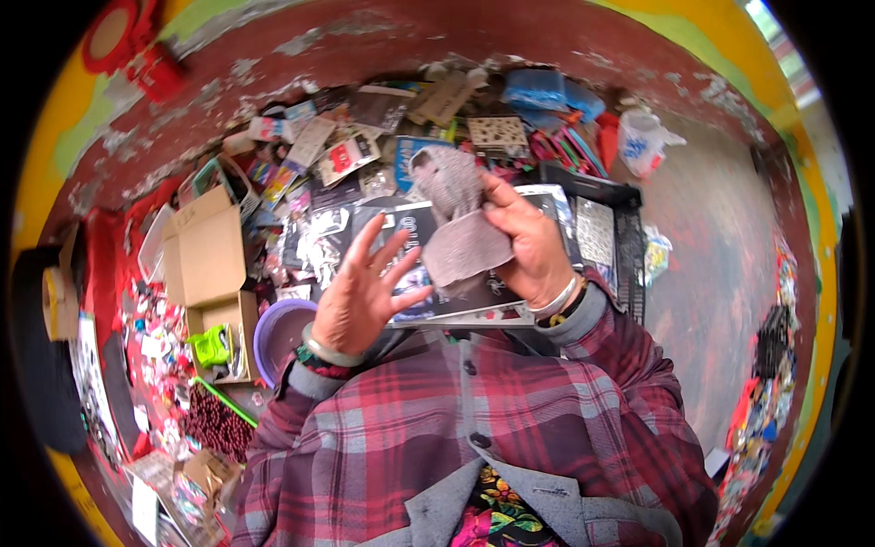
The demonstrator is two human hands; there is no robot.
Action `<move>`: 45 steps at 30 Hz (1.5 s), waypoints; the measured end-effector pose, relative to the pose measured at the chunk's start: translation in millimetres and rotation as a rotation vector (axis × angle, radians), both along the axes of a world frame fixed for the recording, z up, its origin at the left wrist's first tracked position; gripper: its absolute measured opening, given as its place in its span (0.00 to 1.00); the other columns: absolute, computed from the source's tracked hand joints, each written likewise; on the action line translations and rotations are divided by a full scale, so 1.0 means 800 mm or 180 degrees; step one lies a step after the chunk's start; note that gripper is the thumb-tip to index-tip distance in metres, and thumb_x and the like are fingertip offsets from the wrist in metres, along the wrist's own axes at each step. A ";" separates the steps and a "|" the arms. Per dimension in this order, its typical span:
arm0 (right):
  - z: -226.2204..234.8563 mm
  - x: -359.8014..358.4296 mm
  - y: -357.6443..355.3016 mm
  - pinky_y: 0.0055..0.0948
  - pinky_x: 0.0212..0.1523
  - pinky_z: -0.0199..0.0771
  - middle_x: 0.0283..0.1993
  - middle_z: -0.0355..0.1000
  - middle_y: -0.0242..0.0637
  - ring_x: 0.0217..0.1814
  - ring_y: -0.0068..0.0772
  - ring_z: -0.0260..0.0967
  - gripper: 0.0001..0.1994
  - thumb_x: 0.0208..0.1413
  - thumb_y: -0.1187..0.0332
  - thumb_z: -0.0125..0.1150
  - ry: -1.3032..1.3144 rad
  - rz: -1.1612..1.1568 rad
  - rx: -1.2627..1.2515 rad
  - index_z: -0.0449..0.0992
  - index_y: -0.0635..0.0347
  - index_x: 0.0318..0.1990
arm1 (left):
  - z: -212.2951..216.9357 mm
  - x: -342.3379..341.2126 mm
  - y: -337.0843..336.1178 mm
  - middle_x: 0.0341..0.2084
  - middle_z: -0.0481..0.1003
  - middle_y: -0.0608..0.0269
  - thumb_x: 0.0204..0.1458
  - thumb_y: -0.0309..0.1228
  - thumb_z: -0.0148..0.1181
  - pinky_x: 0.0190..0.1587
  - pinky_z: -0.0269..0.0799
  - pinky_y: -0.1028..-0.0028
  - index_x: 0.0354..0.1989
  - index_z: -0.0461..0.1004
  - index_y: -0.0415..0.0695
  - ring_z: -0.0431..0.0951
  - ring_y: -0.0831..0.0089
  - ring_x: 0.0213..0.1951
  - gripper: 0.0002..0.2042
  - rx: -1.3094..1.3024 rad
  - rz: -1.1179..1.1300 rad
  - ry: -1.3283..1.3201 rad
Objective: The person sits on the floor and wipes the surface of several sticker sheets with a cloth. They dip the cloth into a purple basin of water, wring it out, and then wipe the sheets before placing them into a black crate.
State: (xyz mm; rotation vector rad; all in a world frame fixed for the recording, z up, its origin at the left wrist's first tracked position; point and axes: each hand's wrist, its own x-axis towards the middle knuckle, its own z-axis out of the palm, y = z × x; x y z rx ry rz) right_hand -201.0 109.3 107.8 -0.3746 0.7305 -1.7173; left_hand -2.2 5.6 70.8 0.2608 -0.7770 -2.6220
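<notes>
My right hand (536, 244) pinches a grey-mauve knitted cloth piece (467, 251) near its gathered middle. One part of the cloth spreads as a smooth flap below the fingers; a bunched, ribbed part stands up above them. Whether it is a sock or a loose scrap I cannot tell. My left hand (358, 299) is raised to the left of the cloth, apart from it, fingers spread and holding nothing. Beneath both hands lies a dark printed sheet or board (499, 294), with other flat pieces under and around it.
At left stand an open cardboard box (208, 246) with a bright green item (211, 346) and a purple basin (284, 330). Packets and cards pile up along the far wall. A black plastic crate (629, 246) and white plastic bag (642, 144) are at right.
</notes>
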 end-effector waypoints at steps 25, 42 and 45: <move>-0.099 -0.011 0.015 0.27 0.60 0.59 0.54 0.70 0.42 0.59 0.33 0.65 0.13 0.60 0.75 0.48 0.4474 -0.0169 0.1279 0.72 0.67 0.50 | -0.500 0.406 -0.075 0.43 0.76 0.48 0.51 0.41 0.54 0.52 0.67 0.65 0.47 0.76 0.43 0.75 0.54 0.48 0.19 -0.0948 0.2990 -0.5642; -0.073 -0.009 0.013 0.28 0.59 0.60 0.53 0.71 0.42 0.57 0.33 0.66 0.13 0.60 0.72 0.48 0.4427 0.0300 0.1764 0.73 0.67 0.49 | -0.500 0.285 -0.054 0.53 0.68 0.41 0.41 0.50 0.66 0.58 0.62 0.59 0.58 0.65 0.47 0.67 0.49 0.57 0.35 -0.0819 -0.0615 -0.6309; -0.070 -0.002 0.009 0.28 0.58 0.61 0.52 0.71 0.42 0.56 0.32 0.66 0.13 0.60 0.72 0.49 0.4365 0.0232 0.1756 0.73 0.67 0.49 | -0.525 0.300 -0.045 0.39 0.76 0.43 0.41 0.38 0.64 0.49 0.70 0.63 0.48 0.71 0.38 0.76 0.53 0.45 0.26 -0.1094 0.0338 -0.6210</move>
